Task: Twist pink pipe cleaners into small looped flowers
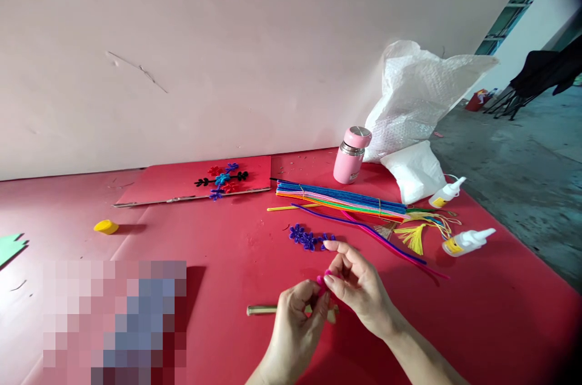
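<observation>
A bright pink pipe cleaner (322, 282), bent into a small looped shape, is pinched between both hands. My left hand (297, 321) grips it from the left with thumb and fingers. From the right, the thumb and fingers of my right hand (361, 288) close on its upper part. The fingers cover much of it. Just beyond them lie purple pipe-cleaner flowers (309, 239). A pale greenish stick-like tool (261, 310) rests on the red table, partly hidden under my left hand. Loose purple (354, 221) and pink pipe cleaners (404, 254) lie behind my right hand.
A bundle of coloured pipe cleaners (336, 198) lies farther back, with yellow tassels (413, 238) and two glue bottles (468, 242) to its right. Behind stand a pink flask (350, 157) and bubble wrap (409, 100). Flowers rest on red board (159, 182); a yellow cap (106, 227) sits left.
</observation>
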`<state>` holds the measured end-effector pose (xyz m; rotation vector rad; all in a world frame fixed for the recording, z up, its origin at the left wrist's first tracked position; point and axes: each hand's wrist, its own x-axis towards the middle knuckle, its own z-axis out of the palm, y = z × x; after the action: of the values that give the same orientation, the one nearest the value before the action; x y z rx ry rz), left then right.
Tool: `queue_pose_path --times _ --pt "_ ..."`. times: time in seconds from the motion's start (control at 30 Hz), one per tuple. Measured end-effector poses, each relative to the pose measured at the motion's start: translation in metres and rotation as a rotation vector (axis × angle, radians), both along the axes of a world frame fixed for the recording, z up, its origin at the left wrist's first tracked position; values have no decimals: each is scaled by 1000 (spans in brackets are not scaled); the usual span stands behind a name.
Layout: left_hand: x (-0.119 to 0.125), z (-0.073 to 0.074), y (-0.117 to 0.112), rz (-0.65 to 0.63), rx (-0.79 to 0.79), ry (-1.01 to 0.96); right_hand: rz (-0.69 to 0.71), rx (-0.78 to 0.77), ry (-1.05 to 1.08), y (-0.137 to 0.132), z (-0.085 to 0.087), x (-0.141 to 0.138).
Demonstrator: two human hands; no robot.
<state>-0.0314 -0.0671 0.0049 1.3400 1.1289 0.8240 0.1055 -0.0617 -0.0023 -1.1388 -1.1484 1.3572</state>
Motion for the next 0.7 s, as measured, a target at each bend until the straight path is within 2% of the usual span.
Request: queue_pose_path --times 0.1,0.27,0.37,0.53,0.7 --pt "0 0 0 20 58 30 -19 21 -36 0 2 -2" --pt "-4 4 5 76 -113 -139 40 63 -146 0 11 -1" --pt "-6 5 8 110 -151 -227 97 74 -233 -1 11 0" --pt "-9 2 8 134 -160 -258 229 2 -4 -3 9 -3" --pt "-7 0 7 135 -180 -301 246 -5 160 -4 8 -8"
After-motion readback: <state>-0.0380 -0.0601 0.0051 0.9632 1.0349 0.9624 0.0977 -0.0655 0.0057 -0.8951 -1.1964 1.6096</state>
